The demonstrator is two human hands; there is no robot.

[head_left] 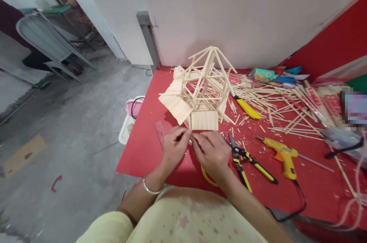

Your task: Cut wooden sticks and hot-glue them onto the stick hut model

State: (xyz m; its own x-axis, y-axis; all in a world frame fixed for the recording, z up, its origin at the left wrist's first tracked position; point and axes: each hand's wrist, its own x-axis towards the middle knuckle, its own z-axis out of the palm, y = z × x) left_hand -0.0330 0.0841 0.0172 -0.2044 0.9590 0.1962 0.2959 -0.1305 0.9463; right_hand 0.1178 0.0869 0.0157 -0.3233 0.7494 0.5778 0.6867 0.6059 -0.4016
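Note:
A model house built of thin wooden sticks point(200, 90) stands on the red table point(143, 151). Just in front of it, my left hand point(174, 146) and my right hand point(211, 152) meet, fingers pinched together around a small thing between them, too small to name. A silver bangle sits on my left wrist. A translucent ruler point(159, 133) lies by my left hand. Black-and-yellow cutting pliers point(243, 159) lie right of my right hand.
A yellow glue gun point(283, 156) with its black cord lies to the right. A yellow-handled knife point(247, 108) and several loose sticks point(281, 109) are scattered behind it. A white tub point(129, 124) sits on the concrete floor left of the table.

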